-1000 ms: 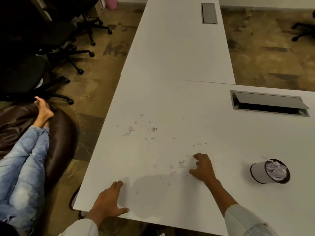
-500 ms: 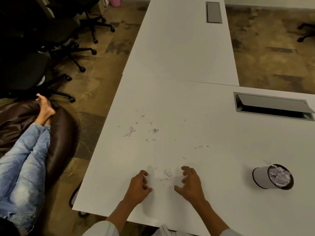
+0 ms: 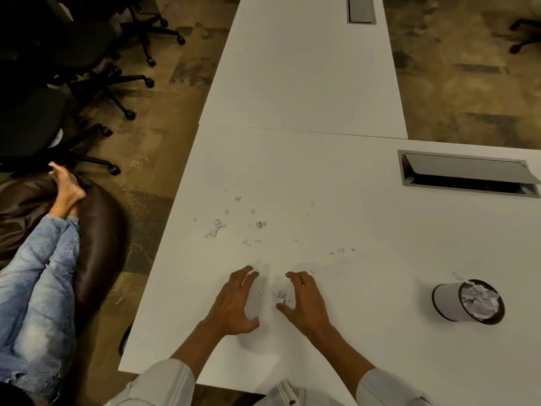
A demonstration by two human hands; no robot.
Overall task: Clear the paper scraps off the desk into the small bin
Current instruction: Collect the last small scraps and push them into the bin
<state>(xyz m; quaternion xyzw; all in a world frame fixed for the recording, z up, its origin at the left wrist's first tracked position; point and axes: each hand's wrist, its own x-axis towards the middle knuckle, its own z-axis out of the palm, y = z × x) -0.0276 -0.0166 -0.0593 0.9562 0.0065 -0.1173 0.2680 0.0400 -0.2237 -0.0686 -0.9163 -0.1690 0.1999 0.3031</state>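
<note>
Two hands are flat on the white desk, so work from your left across. Furthest left among the task's things is the loose scatter of paper scraps, well beyond your fingertips toward the desk's left edge, with more flecks trailing right of it. These are tiny torn bits: nearly weightless, limp, and I judge any quick sweep or draught would send them skittering, so don't try to pinch each one; rake them along the surface instead.

Your left hand rests palm down, fingers spread and slightly curled, holding nothing. Between it and your right hand sits a small gathered pile of scraps, close against the right hand's thumb and forefinger. That hand is also spread and cupped over the desk, empty as far as I can tell. Close both hands in from the sides, squeeze the pile into a loose wad and lift it from underneath with your fingertips; the smooth top will probably let the bits slide easily.

Off to the right, well apart from your hands, stands the small bin, already heaped with crumpled paper, so press the new wad down gently or it may spill out.
</note>
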